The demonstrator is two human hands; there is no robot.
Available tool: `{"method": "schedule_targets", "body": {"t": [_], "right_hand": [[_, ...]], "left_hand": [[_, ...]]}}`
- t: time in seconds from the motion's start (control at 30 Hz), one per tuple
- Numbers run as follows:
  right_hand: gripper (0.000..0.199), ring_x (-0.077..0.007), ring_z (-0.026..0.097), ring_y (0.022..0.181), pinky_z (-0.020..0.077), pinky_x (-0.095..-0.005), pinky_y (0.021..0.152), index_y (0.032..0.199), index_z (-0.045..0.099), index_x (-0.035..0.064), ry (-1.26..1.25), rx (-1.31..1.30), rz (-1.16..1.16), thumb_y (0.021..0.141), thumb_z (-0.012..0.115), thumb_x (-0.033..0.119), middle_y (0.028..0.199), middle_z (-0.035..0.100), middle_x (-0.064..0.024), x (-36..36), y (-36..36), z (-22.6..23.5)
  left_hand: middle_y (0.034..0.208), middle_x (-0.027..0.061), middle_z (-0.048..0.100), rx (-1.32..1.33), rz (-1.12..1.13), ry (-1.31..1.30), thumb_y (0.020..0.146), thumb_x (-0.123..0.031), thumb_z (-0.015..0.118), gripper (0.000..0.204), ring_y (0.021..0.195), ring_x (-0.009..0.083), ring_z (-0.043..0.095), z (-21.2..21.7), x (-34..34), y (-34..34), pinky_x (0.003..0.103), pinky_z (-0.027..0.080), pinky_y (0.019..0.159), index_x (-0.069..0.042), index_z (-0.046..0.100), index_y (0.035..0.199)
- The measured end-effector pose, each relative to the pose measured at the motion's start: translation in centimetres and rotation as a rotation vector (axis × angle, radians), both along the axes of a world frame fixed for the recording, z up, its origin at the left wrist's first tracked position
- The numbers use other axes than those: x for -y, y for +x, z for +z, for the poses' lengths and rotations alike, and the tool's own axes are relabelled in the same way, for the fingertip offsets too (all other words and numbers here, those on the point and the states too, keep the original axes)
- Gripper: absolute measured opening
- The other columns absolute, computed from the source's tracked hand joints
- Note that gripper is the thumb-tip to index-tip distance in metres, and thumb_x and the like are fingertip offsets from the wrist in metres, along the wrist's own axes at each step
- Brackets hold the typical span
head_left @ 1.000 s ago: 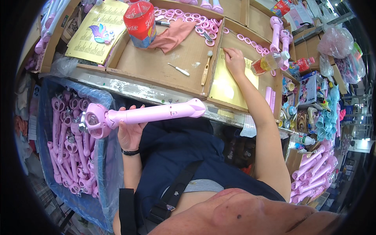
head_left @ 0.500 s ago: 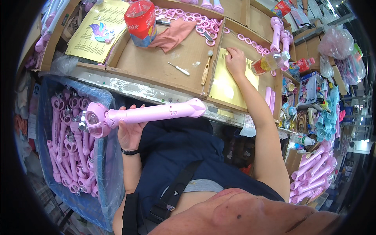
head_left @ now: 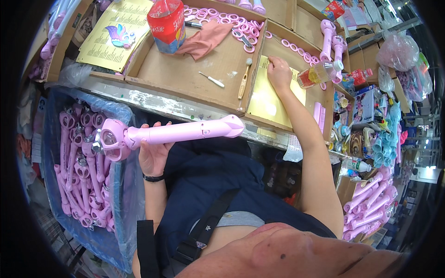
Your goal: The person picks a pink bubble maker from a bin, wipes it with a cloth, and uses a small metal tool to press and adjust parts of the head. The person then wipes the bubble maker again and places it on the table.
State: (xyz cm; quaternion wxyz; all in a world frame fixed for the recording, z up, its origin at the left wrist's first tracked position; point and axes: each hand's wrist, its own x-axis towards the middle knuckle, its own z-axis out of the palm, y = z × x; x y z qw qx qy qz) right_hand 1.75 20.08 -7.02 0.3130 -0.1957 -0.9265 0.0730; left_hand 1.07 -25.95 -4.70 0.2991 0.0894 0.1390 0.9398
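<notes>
My left hand [head_left: 154, 155] is closed around a pink toy wand [head_left: 185, 133], held level above my lap. The wand's round head, with a clear window and silvery tip, points left over a blue bin. Its flared end points right. On a yellow printed sheet [head_left: 266, 99] in the right-hand cardboard tray rests my right hand [head_left: 279, 74], its fingers curled down against the sheet's upper part. Whatever is under those fingertips is hidden. Pink rings [head_left: 296, 50] lie just beyond that hand, and a clear bottle with yellowish liquid [head_left: 320, 74] leans to its right.
Many pink wands [head_left: 83, 171] fill the plastic-lined blue bin [head_left: 123, 185] at left. The middle tray [head_left: 185, 76] holds a screwdriver [head_left: 212, 79], a brush [head_left: 244, 81], a cloth [head_left: 206, 41] and a red container [head_left: 166, 25]. More wands [head_left: 371, 206] are piled at right.
The wand in my left hand has rolled and shifted very slightly. My right hand stays on the yellow sheet, nearly unmoved.
</notes>
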Motion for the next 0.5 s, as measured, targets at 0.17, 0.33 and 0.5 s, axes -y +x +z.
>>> {"method": "schedule_targets", "body": {"t": [0.17, 0.33, 0.5], "right_hand": [[0.015, -0.026, 0.061, 0.092, 0.0493, -0.0368, 0.082, 0.088, 0.069, 0.0088, -0.001, -0.062, 0.016, 0.079, 0.058, 0.01, 0.096, 0.067, -0.0067, 0.1, -0.06, 0.21], [0.008, -0.0266, 0.059, 0.089, 0.0476, -0.0374, 0.08, 0.083, 0.067, 0.0089, 0.064, -0.145, 0.052, 0.077, 0.061, 0.009, 0.09, 0.065, -0.0065, 0.38, -0.19, 0.5], [0.006, -0.0272, 0.059, 0.087, 0.0471, -0.0376, 0.079, 0.082, 0.066, 0.0078, 0.049, -0.111, 0.05, 0.078, 0.064, 0.012, 0.088, 0.064, -0.007, 0.38, -0.24, 0.58]], "left_hand": [[0.135, 0.0146, 0.049, 0.059, 0.028, -0.033, 0.09, -0.019, 0.064, 0.043, 0.134, 0.041, 0.035, 0.19, -0.09, 0.11, 0.059, 0.034, 0.107, -0.015, 0.044, 0.128], [0.135, 0.0147, 0.049, 0.051, 0.018, -0.028, 0.091, -0.02, 0.063, 0.043, 0.134, 0.0413, 0.035, 0.21, -0.18, 0.08, 0.059, 0.033, 0.107, -0.015, 0.044, 0.129], [0.135, 0.0146, 0.049, 0.052, 0.013, -0.025, 0.091, -0.02, 0.063, 0.042, 0.134, 0.0414, 0.034, 0.09, -0.24, 0.08, 0.059, 0.033, 0.107, -0.015, 0.045, 0.129]]}}
